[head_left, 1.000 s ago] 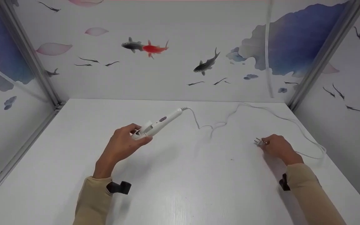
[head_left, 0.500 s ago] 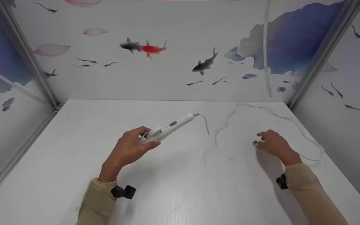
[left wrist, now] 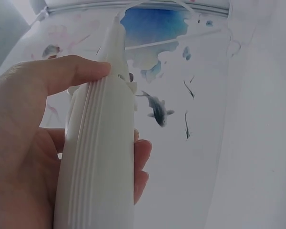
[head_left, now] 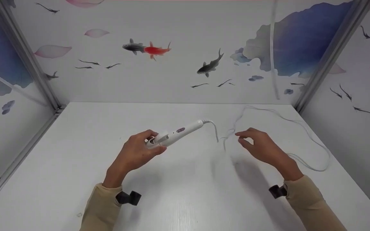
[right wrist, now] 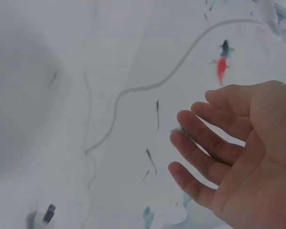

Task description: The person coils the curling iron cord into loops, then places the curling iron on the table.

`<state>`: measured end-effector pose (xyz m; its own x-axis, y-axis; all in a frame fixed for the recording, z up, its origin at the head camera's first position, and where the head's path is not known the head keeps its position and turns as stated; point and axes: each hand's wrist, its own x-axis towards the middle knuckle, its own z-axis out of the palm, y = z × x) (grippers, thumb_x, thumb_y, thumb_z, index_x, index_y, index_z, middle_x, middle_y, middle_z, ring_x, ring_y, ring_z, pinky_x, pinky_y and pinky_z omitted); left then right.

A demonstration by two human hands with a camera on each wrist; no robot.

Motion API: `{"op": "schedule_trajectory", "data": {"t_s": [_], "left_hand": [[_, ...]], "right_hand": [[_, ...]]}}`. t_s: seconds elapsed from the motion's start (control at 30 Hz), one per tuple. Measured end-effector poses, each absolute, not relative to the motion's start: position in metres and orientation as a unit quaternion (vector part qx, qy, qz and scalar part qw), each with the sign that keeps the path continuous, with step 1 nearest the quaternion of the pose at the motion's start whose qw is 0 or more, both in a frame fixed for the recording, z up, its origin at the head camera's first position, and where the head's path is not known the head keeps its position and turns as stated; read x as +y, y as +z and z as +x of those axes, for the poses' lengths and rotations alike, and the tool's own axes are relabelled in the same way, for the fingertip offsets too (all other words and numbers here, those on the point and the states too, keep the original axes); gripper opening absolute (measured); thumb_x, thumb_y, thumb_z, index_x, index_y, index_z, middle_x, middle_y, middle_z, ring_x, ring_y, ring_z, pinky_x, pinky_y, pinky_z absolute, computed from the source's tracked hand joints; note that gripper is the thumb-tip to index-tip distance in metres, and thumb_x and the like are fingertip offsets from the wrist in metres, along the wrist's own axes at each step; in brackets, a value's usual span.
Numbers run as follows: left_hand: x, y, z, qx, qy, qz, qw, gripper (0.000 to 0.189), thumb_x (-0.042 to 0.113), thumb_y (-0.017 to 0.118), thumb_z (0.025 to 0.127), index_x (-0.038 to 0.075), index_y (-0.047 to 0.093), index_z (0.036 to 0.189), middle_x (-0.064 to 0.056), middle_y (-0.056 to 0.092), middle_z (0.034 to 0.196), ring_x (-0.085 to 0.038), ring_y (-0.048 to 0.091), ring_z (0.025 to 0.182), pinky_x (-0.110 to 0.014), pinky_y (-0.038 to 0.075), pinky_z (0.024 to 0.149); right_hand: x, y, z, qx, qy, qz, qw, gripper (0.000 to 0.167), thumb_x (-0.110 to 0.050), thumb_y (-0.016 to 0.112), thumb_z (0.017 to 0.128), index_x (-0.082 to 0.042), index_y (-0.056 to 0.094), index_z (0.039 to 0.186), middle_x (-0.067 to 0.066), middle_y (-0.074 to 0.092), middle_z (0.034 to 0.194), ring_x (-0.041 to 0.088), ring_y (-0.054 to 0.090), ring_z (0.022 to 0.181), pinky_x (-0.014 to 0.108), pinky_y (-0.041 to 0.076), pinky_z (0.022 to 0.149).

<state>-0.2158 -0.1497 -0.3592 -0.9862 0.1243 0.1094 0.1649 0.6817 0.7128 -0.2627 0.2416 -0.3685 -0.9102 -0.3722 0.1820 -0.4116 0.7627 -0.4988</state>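
L hand [head_left: 136, 152] grips the white hair iron [head_left: 189, 128] by its clamp end, up off the tabletop [head_left: 185, 189], a bit L of centre; handle end points far R. R hand [head_left: 263, 144] holds nothing, fingers loosely bent & spread, near a kink in the cord [head_left: 216, 131]. For handling the cord, prob. best to pinch 1 strand betw. thumb & index, somewhat out from the strain relief [head_left: 206, 121] so that doesn't bend hard, w/ L hand as a steady anchor. Slow draw seems wise: slack loops along the far R, w/ 2 strands side by side near R hand, so a snag is possible. L thumb should stay off the purple switch [head_left: 180, 130].

Head view gives the cord's route & the switch; L wrist view hides the switch but shows the ribbed casing [left wrist: 90, 152] & fingertips wrapped round it. R wrist view confirms the empty palm, fingers apart from the cord, plus what looks like a plug [right wrist: 48, 213], blurred; can't find that in head view.
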Motion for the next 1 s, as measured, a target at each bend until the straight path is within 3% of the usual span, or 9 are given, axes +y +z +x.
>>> {"op": "schedule_trajectory", "data": {"t_s": [0.2,0.5,0.6,0.8,0.93,1.0], "left_hand": [[-0.15,-0.361,-0.217,-0.902,-0.416,-0.106,0.051,0.043,0.033,0.074,0.088,0.013,0.064,0.125,-0.009,0.069,0.118,-0.025,0.063,0.095,-0.038,0.053,0.078],[-0.152,-0.363,-0.218,-0.89,-0.434,-0.134,0.047,0.04,0.034,0.073,0.09,0.017,0.064,0.125,-0.008,0.069,0.116,-0.023,0.062,0.091,-0.035,0.052,0.075],[-0.152,-0.364,-0.218,-0.889,-0.435,-0.137,0.044,0.039,0.036,0.073,0.09,0.019,0.065,0.125,-0.007,0.069,0.115,-0.022,0.062,0.091,-0.032,0.05,0.074],[-0.152,-0.363,-0.218,-0.886,-0.437,-0.145,0.044,0.039,0.039,0.072,0.091,0.018,0.066,0.123,-0.007,0.07,0.112,-0.021,0.061,0.089,-0.031,0.048,0.073],[-0.152,-0.363,-0.217,-0.884,-0.44,-0.155,0.038,0.039,0.04,0.071,0.092,0.017,0.066,0.122,-0.007,0.07,0.111,-0.021,0.061,0.09,-0.031,0.048,0.073],[-0.152,-0.363,-0.217,-0.882,-0.441,-0.161,0.035,0.039,0.041,0.071,0.092,0.016,0.066,0.122,-0.006,0.07,0.11,-0.02,0.06,0.09,-0.031,0.049,0.074]], "right_hand": [[0.223,-0.356,-0.252,-0.914,0.306,0.263,0.043,0.03,-0.014,0.059,0.101,-0.01,0.067,0.129,0.006,0.07,0.119,0.028,0.064,0.117,0.047,0.051,0.093],[0.211,-0.347,-0.251,-0.889,0.357,0.287,0.022,0.029,-0.021,0.06,0.101,-0.013,0.068,0.128,0.004,0.066,0.122,0.027,0.061,0.118,0.055,0.047,0.102],[0.211,-0.35,-0.255,-0.877,0.366,0.31,-0.026,0.028,-0.025,0.057,0.103,-0.016,0.069,0.126,0.004,0.067,0.123,0.023,0.06,0.117,0.052,0.047,0.102],[0.213,-0.359,-0.27,-0.824,0.392,0.381,-0.147,0.027,-0.021,0.049,0.106,-0.013,0.071,0.12,0.008,0.068,0.13,0.008,0.058,0.126,0.028,0.044,0.105],[0.209,-0.367,-0.276,-0.788,0.428,0.4,-0.191,0.024,-0.015,0.051,0.105,-0.004,0.071,0.104,0.015,0.071,0.121,0.004,0.061,0.124,0.023,0.045,0.103],[0.204,-0.37,-0.278,-0.78,0.437,0.399,-0.2,0.023,-0.014,0.053,0.104,0.0,0.07,0.097,0.019,0.072,0.111,0.009,0.066,0.118,0.024,0.048,0.098]]}}
